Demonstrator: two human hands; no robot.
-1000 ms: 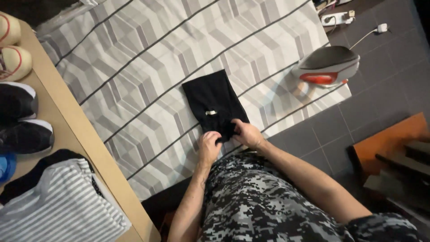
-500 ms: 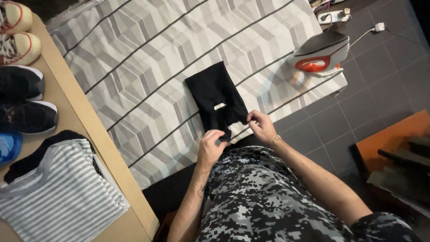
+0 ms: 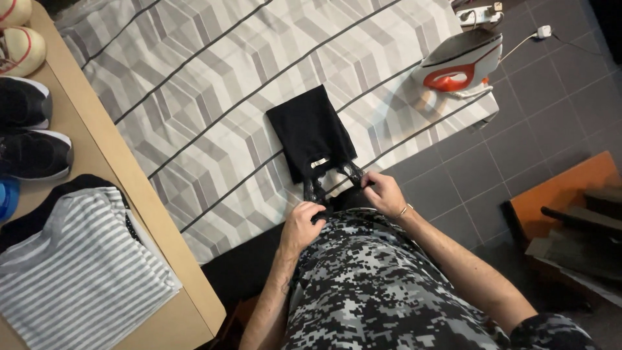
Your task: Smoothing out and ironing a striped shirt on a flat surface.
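- A grey-and-white chevron-patterned cloth with thin dark stripes (image 3: pixel 214 84) is lying spread over the dark grey tiled floor (image 3: pixel 557 97), filling the view from ten to one o'clock.
- A pale wooden worktop (image 3: pixel 103 162) is running along the nine o'clock edge, carrying a folded grey-striped shirt (image 3: pixel 71 272) at eight o'clock and dark trainers (image 3: pixel 29 133) at ten.
- A white-and-red steam iron (image 3: pixel 461 59) is resting at two o'clock on the cloth's corner.
- A small folded black garment with lace straps (image 3: pixel 310 133) is lying on the cloth just above centre.
- The left hand (image 3: pixel 302 223), at six o'clock of the garment, is closing its fingers on one strap.
- The right hand (image 3: pixel 383 192), at five o'clock of it, is pinching the other strap between narrow fingers.
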